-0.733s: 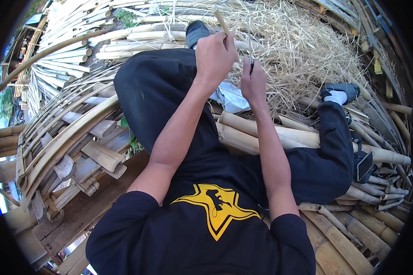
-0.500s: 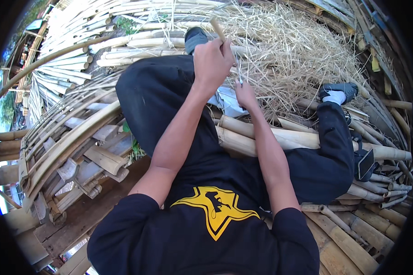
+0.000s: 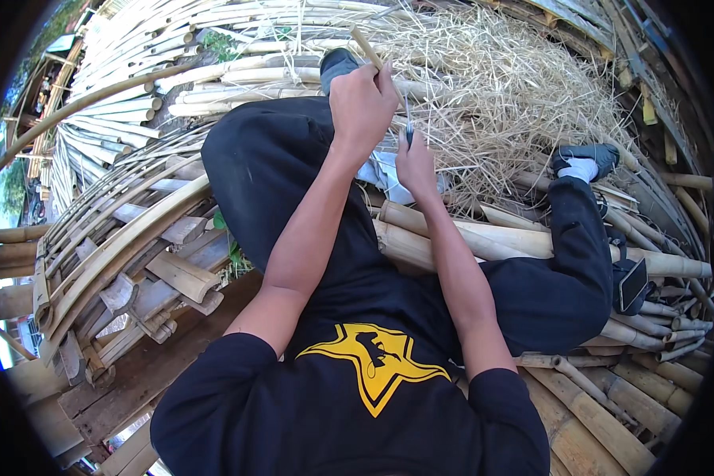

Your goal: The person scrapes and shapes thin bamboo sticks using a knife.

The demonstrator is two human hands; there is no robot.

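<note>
One bamboo strip (image 3: 365,44): seems light, stiff, best held mid-length; left hand (image 3: 362,109) pinches it. Right hand (image 3: 416,166) grips what may be a knife (image 3: 409,133).

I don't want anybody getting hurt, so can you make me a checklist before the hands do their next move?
1. Left hand grips the pale stick: ok.
2. Right hand holds the thin-bladed tool by its handle: ok.
3. Tool clear of the left hand: cannot tell; they look close.
4. Gloves on: not ok, both hands are bare.
5. Shoes on, left and right: ok.
</note>
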